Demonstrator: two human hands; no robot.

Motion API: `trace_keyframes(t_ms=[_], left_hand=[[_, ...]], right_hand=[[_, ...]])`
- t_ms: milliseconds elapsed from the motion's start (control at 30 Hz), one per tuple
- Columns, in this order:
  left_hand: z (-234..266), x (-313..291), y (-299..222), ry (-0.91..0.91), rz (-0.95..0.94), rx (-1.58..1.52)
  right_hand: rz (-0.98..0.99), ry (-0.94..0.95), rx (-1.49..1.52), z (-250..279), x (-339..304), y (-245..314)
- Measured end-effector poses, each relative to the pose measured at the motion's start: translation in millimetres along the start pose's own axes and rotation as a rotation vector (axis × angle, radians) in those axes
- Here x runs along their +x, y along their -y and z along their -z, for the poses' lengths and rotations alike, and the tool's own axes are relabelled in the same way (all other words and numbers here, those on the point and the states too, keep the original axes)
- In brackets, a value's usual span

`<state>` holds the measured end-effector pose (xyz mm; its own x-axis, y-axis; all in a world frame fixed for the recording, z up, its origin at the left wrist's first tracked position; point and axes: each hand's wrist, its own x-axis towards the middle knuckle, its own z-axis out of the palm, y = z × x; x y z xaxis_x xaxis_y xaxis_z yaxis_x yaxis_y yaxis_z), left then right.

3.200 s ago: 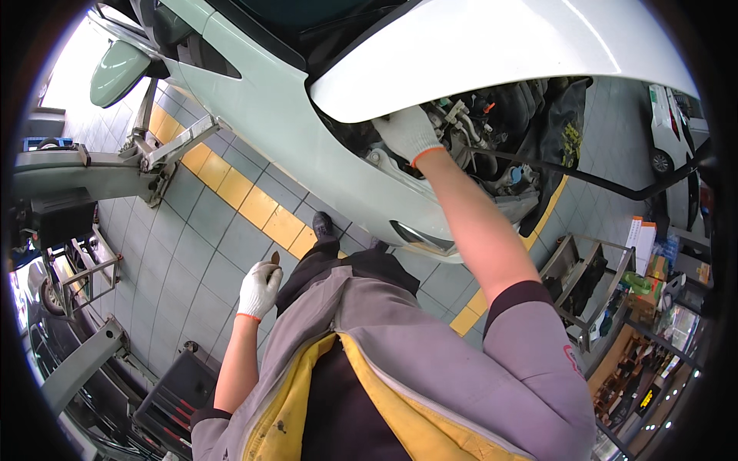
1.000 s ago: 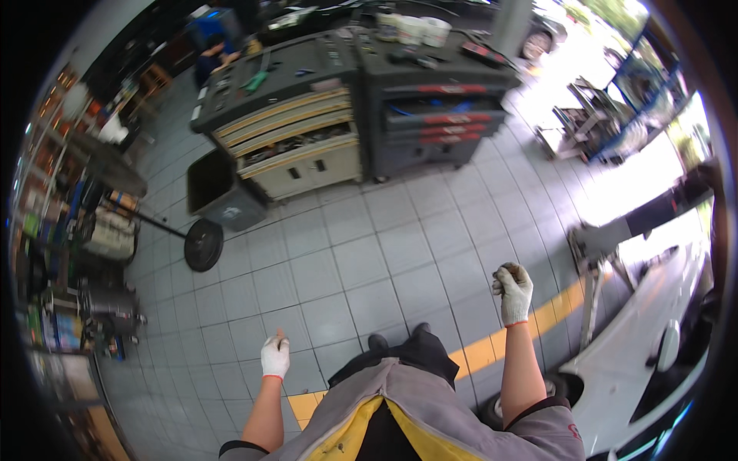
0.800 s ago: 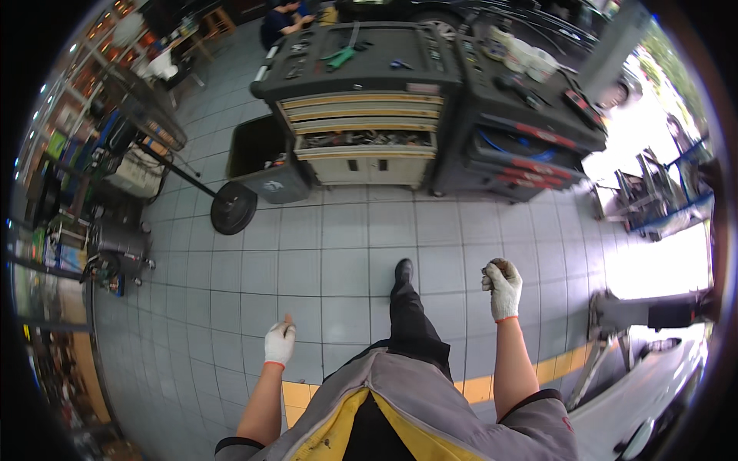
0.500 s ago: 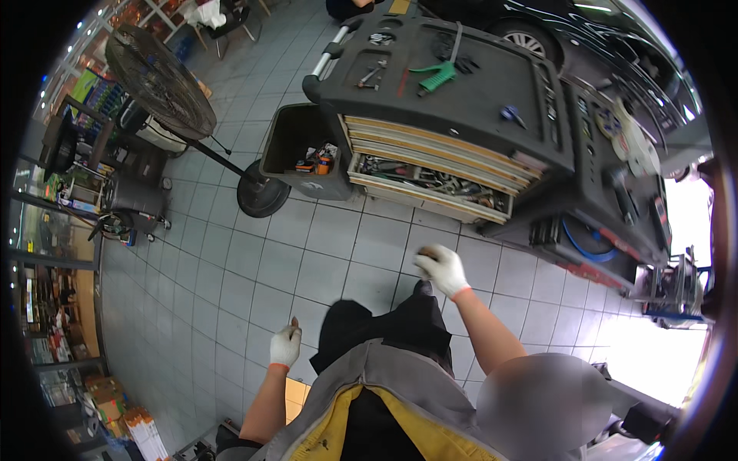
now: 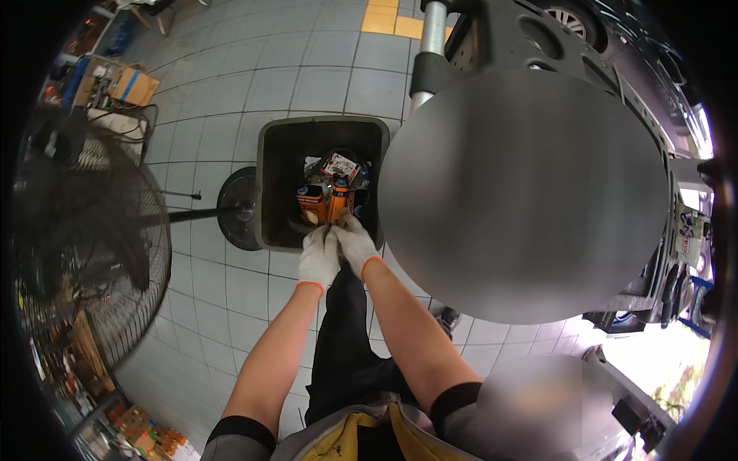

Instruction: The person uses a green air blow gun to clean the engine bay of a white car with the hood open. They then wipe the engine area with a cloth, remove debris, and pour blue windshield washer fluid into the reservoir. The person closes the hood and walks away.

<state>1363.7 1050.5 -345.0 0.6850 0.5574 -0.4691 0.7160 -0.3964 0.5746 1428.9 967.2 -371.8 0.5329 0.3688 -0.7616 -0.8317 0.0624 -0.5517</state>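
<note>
Both of my hands wear white gloves with orange cuffs and meet over the near rim of a dark bin (image 5: 265, 154). My left hand (image 5: 317, 260) has its fingers drawn together, their tips close to my right hand (image 5: 356, 243). The right fingers are also closed; whatever lies between the fingertips is too small to make out. Just beyond them, inside the bin, lie an orange-and-black box (image 5: 310, 201) and an orange bottle or can (image 5: 338, 198). Farther in is a crumpled white-and-red package (image 5: 340, 166) among other litter.
A large standing fan (image 5: 100, 238) is at the left, its round base (image 5: 237, 207) beside the bin. A metal cart handle (image 5: 434, 34) rises at the upper right. A grey blur covers much of the right side. A cardboard box (image 5: 134, 86) sits at the far left.
I have moved forward to the bin, which now lies in front of me. My hands, wide apart before, have come together over its near rim.
</note>
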Motion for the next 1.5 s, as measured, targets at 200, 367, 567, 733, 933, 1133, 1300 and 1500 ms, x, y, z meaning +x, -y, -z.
trace_keyframes(t_ms=[200, 367, 567, 733, 933, 1133, 1300, 1500], left_hand=[[-8, 76, 10, -0.086, 0.294, 0.224], [3, 113, 29, 0.266, 0.201, -0.056], [99, 48, -28, 0.651, 0.466, -1.427], [92, -5, -65, 0.456, -0.082, -0.441], [174, 104, -13, 0.092, -0.362, 0.480], [121, -48, -48, 0.073, -0.819, 0.985], [-75, -321, -13, 0.901, -1.072, 1.011], [-277, -528, -91, 1.221, -1.354, 0.891]], right_hand=[[-0.297, -0.132, 0.482, -44, -5, 21], [-0.146, 0.038, 0.600, -88, -28, 35], [0.627, -0.084, -0.944, -69, -30, 30], [0.287, -0.034, 0.436, -70, -114, 46], [0.775, -0.701, -0.508, 117, -346, -47], [0.412, -1.190, 0.047, 326, -602, -287], [-0.032, -1.618, 0.081, 347, -761, -438], [0.047, -1.494, 0.522, 317, -885, -639]])
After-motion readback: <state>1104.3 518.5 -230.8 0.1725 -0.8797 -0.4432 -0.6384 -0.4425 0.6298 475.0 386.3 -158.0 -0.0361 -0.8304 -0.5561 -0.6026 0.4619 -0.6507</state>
